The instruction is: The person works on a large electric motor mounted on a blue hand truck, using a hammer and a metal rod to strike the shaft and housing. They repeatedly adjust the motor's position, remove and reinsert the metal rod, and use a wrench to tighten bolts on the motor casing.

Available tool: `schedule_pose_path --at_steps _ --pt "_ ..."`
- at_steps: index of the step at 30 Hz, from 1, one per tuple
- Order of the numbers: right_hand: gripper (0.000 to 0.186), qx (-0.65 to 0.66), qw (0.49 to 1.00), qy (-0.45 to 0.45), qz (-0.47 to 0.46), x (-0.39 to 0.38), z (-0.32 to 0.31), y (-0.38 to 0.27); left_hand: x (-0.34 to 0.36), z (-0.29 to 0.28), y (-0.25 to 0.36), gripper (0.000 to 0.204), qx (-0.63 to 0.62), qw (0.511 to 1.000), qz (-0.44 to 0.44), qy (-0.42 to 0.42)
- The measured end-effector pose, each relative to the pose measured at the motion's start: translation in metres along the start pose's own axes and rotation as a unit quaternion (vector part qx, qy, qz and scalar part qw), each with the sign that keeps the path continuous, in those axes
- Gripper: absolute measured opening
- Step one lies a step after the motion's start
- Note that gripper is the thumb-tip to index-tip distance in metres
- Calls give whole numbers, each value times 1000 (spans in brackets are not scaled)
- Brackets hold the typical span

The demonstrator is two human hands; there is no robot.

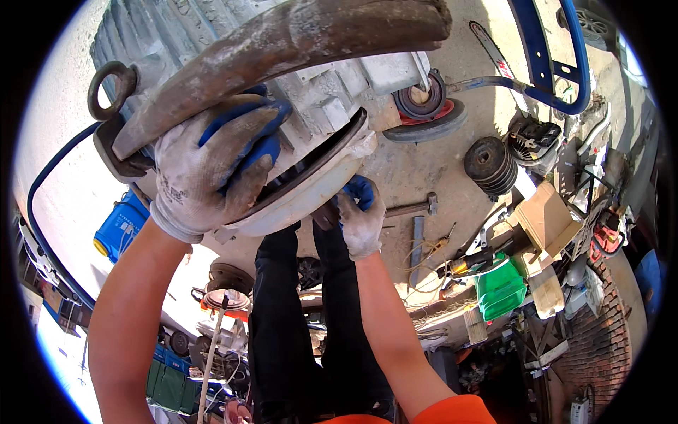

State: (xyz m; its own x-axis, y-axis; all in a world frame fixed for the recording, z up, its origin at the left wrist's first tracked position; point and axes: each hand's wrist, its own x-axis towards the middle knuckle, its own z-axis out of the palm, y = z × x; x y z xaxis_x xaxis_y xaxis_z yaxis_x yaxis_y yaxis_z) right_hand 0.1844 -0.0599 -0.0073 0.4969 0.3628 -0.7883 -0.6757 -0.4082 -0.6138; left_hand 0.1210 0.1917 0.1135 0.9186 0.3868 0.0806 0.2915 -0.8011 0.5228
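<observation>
A large grey ribbed metal housing (325, 106), like an electric motor's, fills the upper middle, with a round pale end cover (304, 205) facing me. A lifting ring (113, 90) stands at its left. Across the top runs a thick, worn brown handle (296, 42), with a dark metal block (120, 150) at its left end, like a hammer. My gloved left hand (212, 159) is closed just under this handle, beside the cover's rim; what its fingers grip is partly hidden. My gloved right hand (361, 212) curls its fingers below the cover, by a dark piece (326, 214) I cannot make out.
To the right lie a hammer (413, 206), stacked round weights (491, 166), a chainsaw (526, 134), a green container (500, 288) and a cardboard box (547, 219). A wheel (427, 121) sits beside the housing. A blue container (121, 225) stands at left. My legs (279, 311) are below.
</observation>
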Motion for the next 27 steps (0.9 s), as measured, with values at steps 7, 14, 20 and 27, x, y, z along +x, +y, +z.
schedule_pose_path --at_steps 7,14,20,27 --pt "23 -72 997 -34 -16 4 -5 -1 -9 3 -4 34 -20 1000 -6 -12" --pt "23 -84 996 -22 -25 2 4 -10 -8 3 -7 32 23 999 22 -3" --pt "18 -18 999 -31 -13 2 7 -5 -6 0 -3 33 32 999 22 9" --pt "15 -6 998 -42 -42 5 7 -2 -8 6 -5 33 34 999 27 28"
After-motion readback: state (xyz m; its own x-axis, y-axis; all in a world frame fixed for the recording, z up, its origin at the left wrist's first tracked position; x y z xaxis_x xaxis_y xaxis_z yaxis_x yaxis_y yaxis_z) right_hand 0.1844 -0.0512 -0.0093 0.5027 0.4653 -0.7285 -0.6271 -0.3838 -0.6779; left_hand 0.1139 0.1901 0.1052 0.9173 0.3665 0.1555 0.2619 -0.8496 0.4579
